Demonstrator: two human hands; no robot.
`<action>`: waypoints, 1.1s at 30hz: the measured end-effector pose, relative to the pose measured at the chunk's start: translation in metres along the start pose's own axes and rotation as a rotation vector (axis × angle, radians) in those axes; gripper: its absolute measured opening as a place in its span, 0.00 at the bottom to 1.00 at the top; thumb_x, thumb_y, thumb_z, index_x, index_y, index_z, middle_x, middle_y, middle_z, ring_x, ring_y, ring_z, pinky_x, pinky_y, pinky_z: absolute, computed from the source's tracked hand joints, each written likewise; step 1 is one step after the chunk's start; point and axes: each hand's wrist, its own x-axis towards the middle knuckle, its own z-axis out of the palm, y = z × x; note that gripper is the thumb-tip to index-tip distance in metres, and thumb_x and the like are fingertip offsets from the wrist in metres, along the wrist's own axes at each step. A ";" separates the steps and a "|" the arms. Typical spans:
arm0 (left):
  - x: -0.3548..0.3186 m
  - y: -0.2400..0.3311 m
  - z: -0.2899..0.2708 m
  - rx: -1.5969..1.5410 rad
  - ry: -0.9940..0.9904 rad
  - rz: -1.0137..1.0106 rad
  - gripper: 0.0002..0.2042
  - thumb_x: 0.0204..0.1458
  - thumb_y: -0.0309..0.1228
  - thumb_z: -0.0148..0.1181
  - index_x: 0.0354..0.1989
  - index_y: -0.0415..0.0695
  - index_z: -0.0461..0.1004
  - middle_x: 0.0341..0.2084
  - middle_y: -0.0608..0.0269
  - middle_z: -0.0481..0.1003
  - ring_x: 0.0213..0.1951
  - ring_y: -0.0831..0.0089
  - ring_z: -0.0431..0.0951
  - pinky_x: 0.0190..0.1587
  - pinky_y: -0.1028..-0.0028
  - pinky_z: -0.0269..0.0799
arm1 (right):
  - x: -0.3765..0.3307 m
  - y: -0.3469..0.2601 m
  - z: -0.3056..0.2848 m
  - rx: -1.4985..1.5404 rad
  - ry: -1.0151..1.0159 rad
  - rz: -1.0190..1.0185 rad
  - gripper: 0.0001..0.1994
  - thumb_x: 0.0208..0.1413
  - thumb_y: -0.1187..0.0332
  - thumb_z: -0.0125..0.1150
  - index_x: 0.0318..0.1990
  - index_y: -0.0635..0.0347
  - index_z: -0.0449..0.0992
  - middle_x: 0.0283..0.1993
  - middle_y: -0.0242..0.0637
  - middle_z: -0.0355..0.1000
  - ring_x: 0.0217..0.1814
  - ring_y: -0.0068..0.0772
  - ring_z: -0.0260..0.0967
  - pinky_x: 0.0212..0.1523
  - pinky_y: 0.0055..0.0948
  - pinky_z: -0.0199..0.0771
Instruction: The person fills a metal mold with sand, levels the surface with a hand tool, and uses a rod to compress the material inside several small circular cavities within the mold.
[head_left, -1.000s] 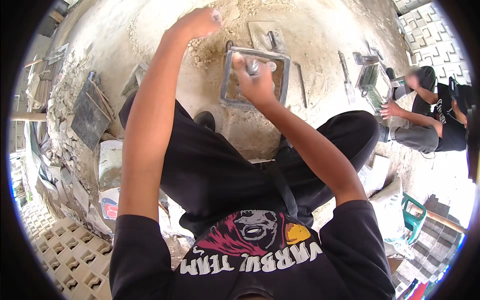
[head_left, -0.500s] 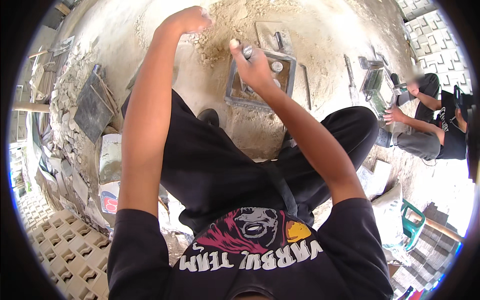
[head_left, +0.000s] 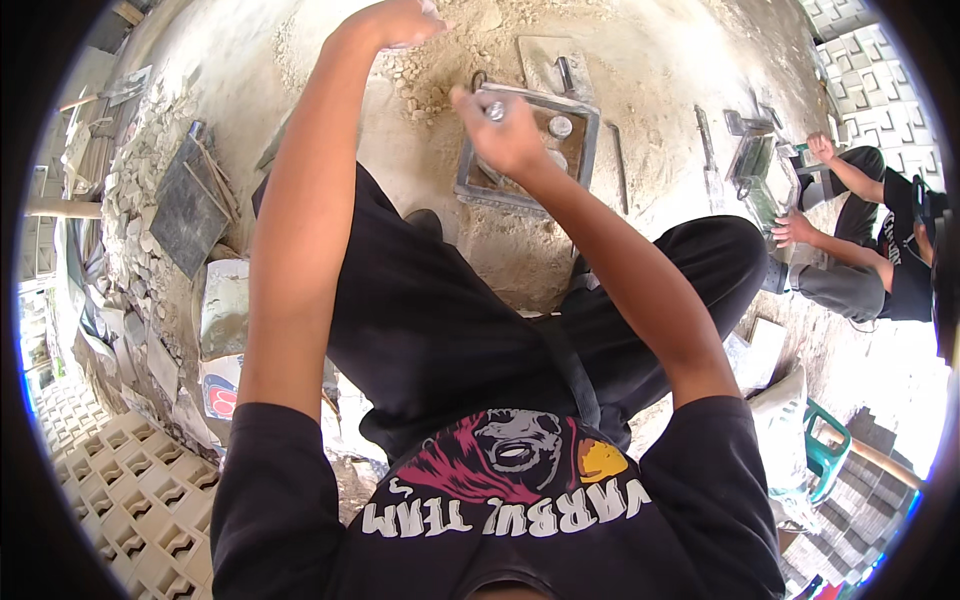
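My left hand (head_left: pixel 403 22) is over the far crumbly heap of sandy material (head_left: pixel 430 75), its fingers curled and dusted pale. What they hold, if anything, is hidden. My right hand (head_left: pixel 503 132) is closed around a tool handle (head_left: pixel 495 111) with a round, shiny metal end; the rest of the tool is hidden by the hand. Below that hand lies a square metal mould frame (head_left: pixel 590 150) with brownish material inside. A round metal knob (head_left: pixel 560 127) shows in the frame's right part.
Behind the mould lies a flat plate (head_left: pixel 540 62) with a dark handle (head_left: pixel 565 75). A thin bar (head_left: pixel 618 168) rests to its right. At right, a co-worker's hands (head_left: pixel 796 230) are at another mould (head_left: pixel 757 175). Broken rubble (head_left: pixel 135 235) and a dark slab (head_left: pixel 190 225) lie left.
My left hand has moved slightly farther away and right. My right hand stays above the mould, still gripping the handle. The co-worker's upper hand has risen.
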 end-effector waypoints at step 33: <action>-0.011 0.012 -0.004 -0.015 -0.041 0.057 0.26 0.57 0.53 0.53 0.52 0.44 0.73 0.37 0.57 0.79 0.39 0.68 0.77 0.47 0.67 0.70 | 0.009 0.017 -0.056 0.051 -0.465 0.113 0.18 0.55 0.55 0.59 0.32 0.65 0.79 0.26 0.37 0.72 0.29 0.28 0.69 0.34 0.30 0.70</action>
